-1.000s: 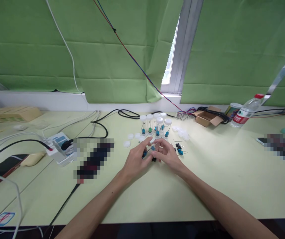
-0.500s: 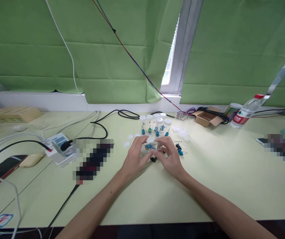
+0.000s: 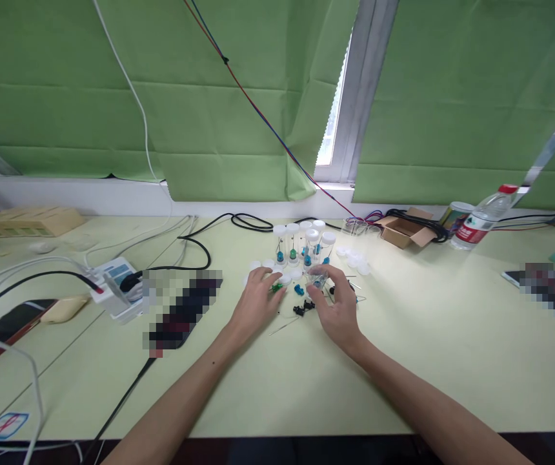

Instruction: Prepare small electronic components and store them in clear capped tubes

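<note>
My right hand (image 3: 338, 307) grips a clear vial (image 3: 317, 278) between thumb and fingers; a blue part shows inside it. My left hand (image 3: 257, 298) is open over the table, with thumb and fingers apart. Its fingertips are near the white caps (image 3: 284, 279) and a small green part (image 3: 276, 287), and the fingers hide some of the caps. Between my hands lie a blue part (image 3: 299, 290) and black parts (image 3: 305, 307). Just beyond stands a group of capped clear vials (image 3: 293, 245) with blue or green parts inside.
More white caps (image 3: 355, 258) lie right of the vials, and open clear cups (image 3: 355, 226) behind. A cardboard box (image 3: 406, 229) and a water bottle (image 3: 483, 219) stand at the back right. A power strip (image 3: 117, 287) with cables is on the left. A thin metal rod (image 3: 282, 328) lies in front.
My hands have moved apart. The left has let go of the vial and shifted left toward the caps; the right keeps the vial, now more upright.
</note>
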`<action>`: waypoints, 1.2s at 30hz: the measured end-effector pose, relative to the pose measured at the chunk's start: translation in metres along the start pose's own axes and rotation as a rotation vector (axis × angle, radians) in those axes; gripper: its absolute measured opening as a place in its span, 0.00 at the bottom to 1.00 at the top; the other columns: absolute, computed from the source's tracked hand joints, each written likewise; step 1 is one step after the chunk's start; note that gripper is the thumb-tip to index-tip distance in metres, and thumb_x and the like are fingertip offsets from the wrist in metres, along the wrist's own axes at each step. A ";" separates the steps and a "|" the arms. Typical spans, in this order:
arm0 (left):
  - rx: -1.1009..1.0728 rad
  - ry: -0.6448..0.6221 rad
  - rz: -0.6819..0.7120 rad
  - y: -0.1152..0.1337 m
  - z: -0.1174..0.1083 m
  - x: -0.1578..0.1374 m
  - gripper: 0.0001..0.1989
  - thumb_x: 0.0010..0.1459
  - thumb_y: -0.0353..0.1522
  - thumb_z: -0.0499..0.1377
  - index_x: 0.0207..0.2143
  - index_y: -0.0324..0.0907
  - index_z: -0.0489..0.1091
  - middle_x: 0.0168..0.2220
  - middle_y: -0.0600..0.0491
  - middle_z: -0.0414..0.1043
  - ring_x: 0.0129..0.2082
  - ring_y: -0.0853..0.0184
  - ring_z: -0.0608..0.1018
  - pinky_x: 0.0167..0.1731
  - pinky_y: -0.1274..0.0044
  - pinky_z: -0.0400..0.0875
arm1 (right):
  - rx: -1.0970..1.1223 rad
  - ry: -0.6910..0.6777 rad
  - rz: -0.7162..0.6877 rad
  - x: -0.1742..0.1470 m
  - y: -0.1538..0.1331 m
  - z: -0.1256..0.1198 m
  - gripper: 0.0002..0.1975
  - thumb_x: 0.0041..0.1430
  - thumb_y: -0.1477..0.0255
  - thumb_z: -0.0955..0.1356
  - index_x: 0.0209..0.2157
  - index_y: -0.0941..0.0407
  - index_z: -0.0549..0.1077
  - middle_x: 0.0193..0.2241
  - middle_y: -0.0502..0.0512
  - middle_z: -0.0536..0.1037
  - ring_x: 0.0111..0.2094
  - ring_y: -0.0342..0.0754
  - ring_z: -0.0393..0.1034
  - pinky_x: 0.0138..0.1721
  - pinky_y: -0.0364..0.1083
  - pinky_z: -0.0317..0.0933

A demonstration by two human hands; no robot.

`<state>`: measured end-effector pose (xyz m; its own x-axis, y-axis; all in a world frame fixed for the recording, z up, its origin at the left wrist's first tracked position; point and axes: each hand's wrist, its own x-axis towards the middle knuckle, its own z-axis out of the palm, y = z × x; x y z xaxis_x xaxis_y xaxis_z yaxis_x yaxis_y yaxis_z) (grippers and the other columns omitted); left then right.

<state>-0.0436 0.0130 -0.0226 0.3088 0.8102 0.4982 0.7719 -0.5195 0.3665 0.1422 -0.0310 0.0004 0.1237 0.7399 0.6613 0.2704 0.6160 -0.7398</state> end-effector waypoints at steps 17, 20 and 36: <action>0.021 -0.091 0.095 0.011 0.004 -0.001 0.08 0.61 0.28 0.53 0.34 0.42 0.72 0.43 0.48 0.73 0.53 0.56 0.68 0.60 0.56 0.54 | 0.011 -0.025 0.056 -0.003 0.004 0.005 0.12 0.62 0.70 0.66 0.47 0.54 0.67 0.34 0.52 0.71 0.36 0.46 0.66 0.42 0.48 0.63; 0.009 -0.087 0.095 0.013 0.004 -0.001 0.09 0.61 0.28 0.52 0.34 0.42 0.73 0.42 0.48 0.75 0.50 0.56 0.70 0.60 0.57 0.53 | 0.039 -0.031 0.060 -0.003 0.006 0.006 0.12 0.62 0.70 0.66 0.48 0.54 0.67 0.32 0.51 0.70 0.35 0.46 0.66 0.43 0.48 0.63; -0.061 -0.039 0.073 0.019 0.004 0.001 0.11 0.62 0.31 0.52 0.33 0.42 0.74 0.38 0.49 0.76 0.45 0.59 0.73 0.59 0.59 0.55 | 0.054 -0.123 0.145 -0.002 0.003 0.005 0.12 0.63 0.67 0.65 0.47 0.55 0.66 0.30 0.50 0.69 0.30 0.44 0.65 0.34 0.44 0.63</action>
<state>-0.0265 0.0052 -0.0189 0.3854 0.7789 0.4948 0.7114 -0.5923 0.3783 0.1383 -0.0297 -0.0039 0.0391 0.8475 0.5293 0.2067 0.5114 -0.8341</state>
